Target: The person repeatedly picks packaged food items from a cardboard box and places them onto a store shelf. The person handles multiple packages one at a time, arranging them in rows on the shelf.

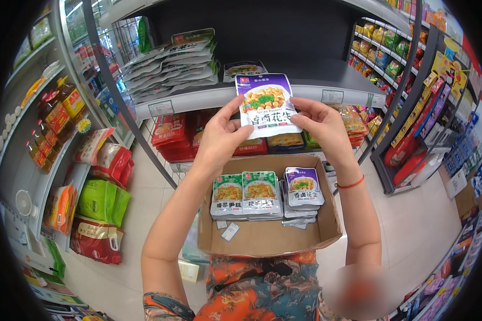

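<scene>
Between my two hands a purple and white foil pouch of spiced peanuts is held up in front of the shelf edge. My left hand pinches its left side, and my right hand pinches its right side. Below them is an open cardboard box. In it lie two stacks of green and silver pouches on the left and a stack of purple peanut pouches on the right. Behind the held pouch, another purple pouch lies on the dark shelf, to the right of a tall pile of silver-edged pouches.
The dark metal shelf has a white front rail with price tags. Red packets fill the shelf below it. Oil bottles and large bags stand on shelving at the left. A dark rack stands at the right.
</scene>
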`<action>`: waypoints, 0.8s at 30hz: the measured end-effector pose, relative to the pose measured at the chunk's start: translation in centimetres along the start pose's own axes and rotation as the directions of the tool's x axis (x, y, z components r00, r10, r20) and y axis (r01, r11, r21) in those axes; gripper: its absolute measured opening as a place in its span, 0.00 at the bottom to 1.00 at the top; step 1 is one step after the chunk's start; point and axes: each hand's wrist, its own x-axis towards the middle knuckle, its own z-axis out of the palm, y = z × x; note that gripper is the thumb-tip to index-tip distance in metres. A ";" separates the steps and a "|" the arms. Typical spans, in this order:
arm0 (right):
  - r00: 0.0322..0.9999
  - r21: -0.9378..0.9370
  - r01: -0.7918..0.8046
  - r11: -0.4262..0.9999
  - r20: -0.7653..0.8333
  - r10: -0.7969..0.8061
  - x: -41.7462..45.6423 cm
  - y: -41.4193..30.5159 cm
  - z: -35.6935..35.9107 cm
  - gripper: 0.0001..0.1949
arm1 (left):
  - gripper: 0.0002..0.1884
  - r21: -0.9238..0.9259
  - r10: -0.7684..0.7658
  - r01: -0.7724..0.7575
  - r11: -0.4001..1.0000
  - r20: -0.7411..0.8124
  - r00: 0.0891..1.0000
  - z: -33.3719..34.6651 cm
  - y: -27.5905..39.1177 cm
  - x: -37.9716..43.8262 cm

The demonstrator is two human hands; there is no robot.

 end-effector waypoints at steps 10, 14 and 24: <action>0.993 0.004 -0.115 0.993 -0.016 0.115 -2.8 0.9 -1.9 0.22 | 0.34 -0.036 -0.058 0.060 0.998 0.049 0.997 1.2 -3.8 -2.3; 0.988 -0.057 -0.149 0.987 -0.046 0.146 -4.5 2.0 -2.8 0.22 | 0.34 -0.008 -0.091 0.091 0.996 0.073 0.993 2.2 -4.9 -2.9; 0.982 -0.391 -0.189 0.901 -0.096 0.164 -8.1 4.5 -5.1 0.22 | 0.34 0.168 -0.219 0.196 0.966 0.129 0.967 4.0 -9.6 -4.0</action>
